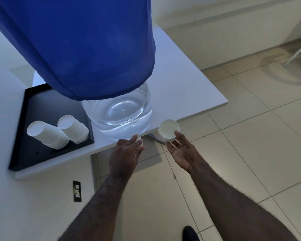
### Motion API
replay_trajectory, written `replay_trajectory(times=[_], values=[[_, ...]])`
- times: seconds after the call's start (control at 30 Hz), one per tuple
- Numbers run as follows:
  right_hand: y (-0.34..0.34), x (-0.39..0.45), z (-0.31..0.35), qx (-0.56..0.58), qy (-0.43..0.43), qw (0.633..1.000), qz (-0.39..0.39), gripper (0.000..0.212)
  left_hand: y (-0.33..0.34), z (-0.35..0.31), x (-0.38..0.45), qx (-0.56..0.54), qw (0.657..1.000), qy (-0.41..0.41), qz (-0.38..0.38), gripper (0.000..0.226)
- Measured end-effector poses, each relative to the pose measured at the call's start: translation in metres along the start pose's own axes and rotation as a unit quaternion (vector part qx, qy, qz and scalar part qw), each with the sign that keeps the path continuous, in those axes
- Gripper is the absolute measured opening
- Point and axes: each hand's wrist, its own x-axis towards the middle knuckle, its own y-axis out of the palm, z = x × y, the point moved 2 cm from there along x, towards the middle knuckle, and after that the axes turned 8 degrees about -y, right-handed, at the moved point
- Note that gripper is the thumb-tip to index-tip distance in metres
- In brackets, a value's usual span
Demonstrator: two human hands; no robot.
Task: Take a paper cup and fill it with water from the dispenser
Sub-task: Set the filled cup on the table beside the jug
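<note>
Cup in hand, filling not yet begun, by the look of it. Right hand (pixel 178 150) palm-up to the right of the dispenser, fingers curled under and thumb pressed on the side of a paper cup (pixel 169 130), mouth tipped toward the camera, inside apparently dry. Cup just off the near right edge of the white table (pixel 189 80), beside the clear water bottle (pixel 118 117) but not under any outlet. Left hand (pixel 127 153) knuckles-up at the near foot of the bottle, fingers bent around a small white knob (pixel 138 138), most likely the tap; whether pressing or merely touching, impossible to tell. No stream visible.

Bottle standing at the near table edge, upper part wrapped in a blue cloth cover (pixel 80 44), water visible in the bare lower part. To the left, a black tray (pixel 24 145) with two stacks of upturned paper cups (pixel 59 133) lying tilted, untouched for now.

Next move, as a judgement: cup to be carried left and lowered until upright and directly beneath the spout, rim close enough to catch the flow, then tap worked with the left hand. Calls for levelling the cup first, since tilted as now means spill onto the tiled floor (pixel 250 153). Thin paper wall, so light grip only.
</note>
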Motion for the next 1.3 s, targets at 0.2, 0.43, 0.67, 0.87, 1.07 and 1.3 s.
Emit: replay_trajectory(times=[0.2, 0.43, 0.67, 0.87, 1.07, 1.3], values=[[0.025, 0.012, 0.026, -0.002, -0.039, 0.999, -0.015, 0.025, -0.004, -0.002, -0.001, 0.016, 1.000, -0.011, 0.007, 0.024], [0.035, 0.037, 0.027, -0.045, -0.052, 0.994, -0.083, 0.035, 0.007, 0.003, -0.002, 0.025, 1.000, -0.010, 0.004, 0.024], [0.048, 0.050, 0.026, -0.086, -0.064, 0.987, -0.117, 0.047, 0.008, 0.005, -0.002, 0.041, 0.999, -0.021, -0.012, 0.022], [0.049, 0.056, 0.023, -0.125, -0.061, 0.978, -0.154, 0.056, 0.011, 0.005, -0.004, 0.026, 0.999, -0.023, -0.018, 0.022], [0.046, 0.058, 0.024, -0.132, -0.058, 0.976, -0.161, 0.039, 0.014, 0.007, -0.003, 0.013, 1.000, -0.022, -0.014, 0.023], [0.052, 0.063, 0.023, -0.120, -0.060, 0.980, -0.148, 0.031, 0.014, 0.009, -0.002, 0.019, 1.000, -0.019, -0.006, 0.032]])
